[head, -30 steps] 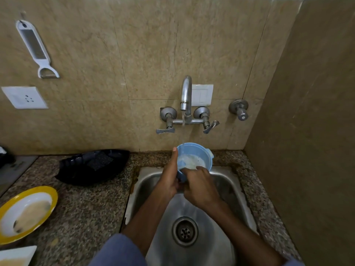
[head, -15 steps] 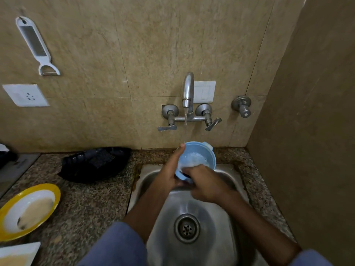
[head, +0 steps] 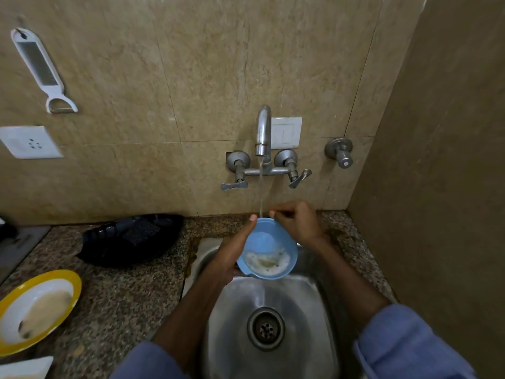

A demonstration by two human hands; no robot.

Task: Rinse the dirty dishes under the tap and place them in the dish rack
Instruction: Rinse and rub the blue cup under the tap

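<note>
- Rinsing is the step in hand: the blue bowl (head: 266, 250) sits between the two hands over the sink, tilted toward the person, with cloudy, foamy water pooled in its low side.
- The left hand (head: 232, 258) grips the bowl's left wall, thumb laid up along the rim.
- The right hand (head: 296, 224) is at the bowl's far right rim, fingers curled. Pinching the rim or just poised there? I cannot tell.
- A thin stream (head: 261, 187) drops from the tap (head: 263, 132) above the hands and lands at the bowl's far edge, between the left thumb and the right hand.
- Below the hands is the steel sink (head: 306, 310) and its drain (head: 266, 328).
- Left of the left hand, on the desk (head: 123, 296), lies a black tray (head: 131, 239). Further left is a yellow-rimmed plate (head: 73, 285), smeared and not yet rinsed.
- My read is that it's early in the job. The next move calls for tipping the murky water out, giving the bowl another pass under the stream, then carrying it to the rack. I can't pick out a rack for certain, though the black tray may be it.
</note>
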